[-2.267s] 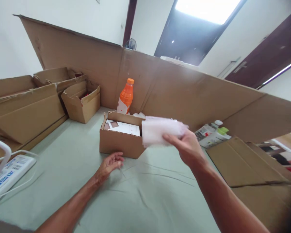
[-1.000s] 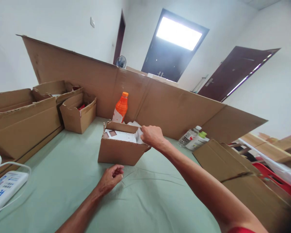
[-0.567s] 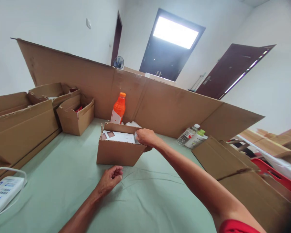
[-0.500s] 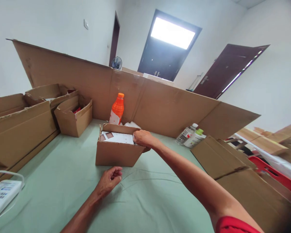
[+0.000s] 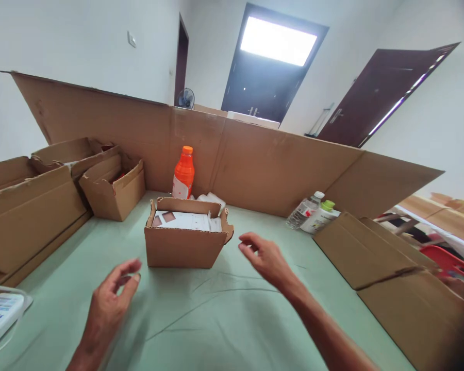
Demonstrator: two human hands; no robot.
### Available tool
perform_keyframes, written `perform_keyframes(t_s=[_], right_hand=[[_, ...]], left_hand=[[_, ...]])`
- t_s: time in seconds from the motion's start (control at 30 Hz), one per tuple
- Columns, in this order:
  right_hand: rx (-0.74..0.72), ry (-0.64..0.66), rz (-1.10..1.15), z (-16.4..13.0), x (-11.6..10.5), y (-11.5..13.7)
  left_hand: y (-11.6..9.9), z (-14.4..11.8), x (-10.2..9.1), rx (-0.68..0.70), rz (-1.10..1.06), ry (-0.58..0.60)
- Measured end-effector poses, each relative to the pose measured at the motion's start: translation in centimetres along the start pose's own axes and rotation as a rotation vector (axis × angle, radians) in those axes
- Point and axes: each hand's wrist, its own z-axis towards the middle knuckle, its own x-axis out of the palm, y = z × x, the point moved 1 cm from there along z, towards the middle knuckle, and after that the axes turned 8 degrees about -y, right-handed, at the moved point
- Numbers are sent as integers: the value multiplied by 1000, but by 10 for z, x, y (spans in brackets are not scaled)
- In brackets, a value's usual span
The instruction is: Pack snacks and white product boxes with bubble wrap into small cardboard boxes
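A small open cardboard box (image 5: 183, 249) stands on the green cloth in front of me. Inside it lie a white printed carton (image 5: 185, 220) and, at its right end, a whitish item (image 5: 215, 224) I cannot make out. My left hand (image 5: 114, 293) hovers to the near left of the box, fingers curved and apart, holding nothing. Off the box's right end is my right hand (image 5: 265, 255), also empty, its thumb and fingers apart. Neither hand touches the box.
Behind the box are an orange bottle (image 5: 184, 172) and white rolls (image 5: 211, 199). Larger cardboard boxes (image 5: 31, 216) fill the left side. A clear bottle (image 5: 304, 210) and a green-capped bottle (image 5: 320, 216) lean near cardboard (image 5: 351, 252) at right. A cardboard wall (image 5: 266, 165) runs behind.
My right hand has come out of the box and moved right, its fingers opening. The left hand has shifted left and opened wider. The whitish item at the box's right end is now uncovered.
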Motion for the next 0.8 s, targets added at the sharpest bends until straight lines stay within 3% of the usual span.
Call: perform_keyframes(t_s=[0.1,0.2,0.3,0.43,0.5,0.57,0.73,0.8], right_hand=[[10,149,153,-5,54,-13],[51,154,234,-4,90,-17],[87,118,306,-6,100,-30],[-3,205,367,7,105,-37],[-73,277,420,19,117,-19],[-149,327,503,35,138,15],[-249,340,818,85,215,124],[-250,328,865,97,245,155]], left_hand=[[-16,23,17,80,-22,-51],[-26,28,48,50,-102,-5],[-21,4,57,56,-206,-9],[3,-54,41,37,-227,-50],[15,-74,27,-2,-218,-129],[24,-79,9,-19,-214,-228],[26,-36,-36,58,-219,-514],[25,-16,-50,98,-197,-566]])
